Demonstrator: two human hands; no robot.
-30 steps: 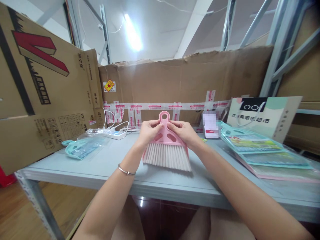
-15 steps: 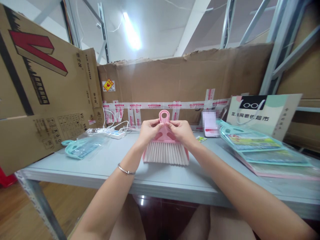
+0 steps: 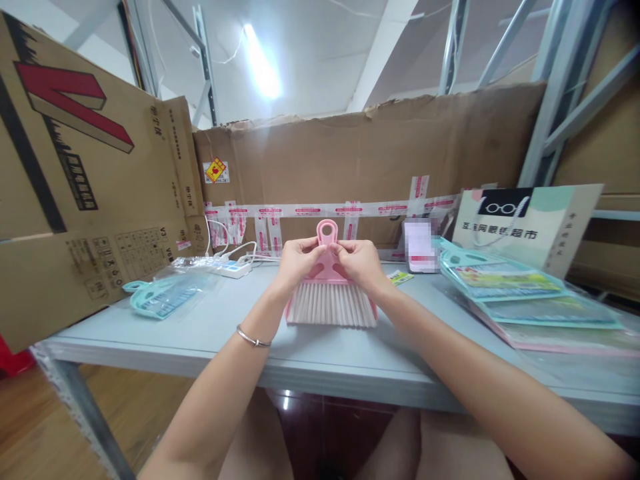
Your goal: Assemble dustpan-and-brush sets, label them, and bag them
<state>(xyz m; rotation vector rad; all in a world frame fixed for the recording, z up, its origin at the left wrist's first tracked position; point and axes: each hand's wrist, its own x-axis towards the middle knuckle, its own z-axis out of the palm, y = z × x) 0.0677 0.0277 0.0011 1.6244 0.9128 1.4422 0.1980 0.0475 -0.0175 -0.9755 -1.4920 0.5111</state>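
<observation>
A pink hand brush [image 3: 331, 303] with white bristles stands upright over the table, its handle with the round hole pointing up. Pink edges of a dustpan [image 3: 374, 308] show behind the bristles on both sides; most of it is hidden. My left hand [image 3: 301, 261] is closed on the left side of the handle, thumb in front. From the other side my right hand [image 3: 357, 261] pinches the handle, its thumb close to the left one. The fingers behind the handle cannot be seen.
Bagged turquoise brush sets [image 3: 515, 283] lie at the right before a paper bag [image 3: 570, 227]. Another turquoise set [image 3: 163, 297] lies left, near a power strip [image 3: 235, 268]. A phone [image 3: 421, 247] leans at the back. Cardboard [image 3: 310, 160] walls the table [image 3: 210, 347].
Both hands keep the same hold on the pink brush. Only a very slight shift of the whole view shows.
</observation>
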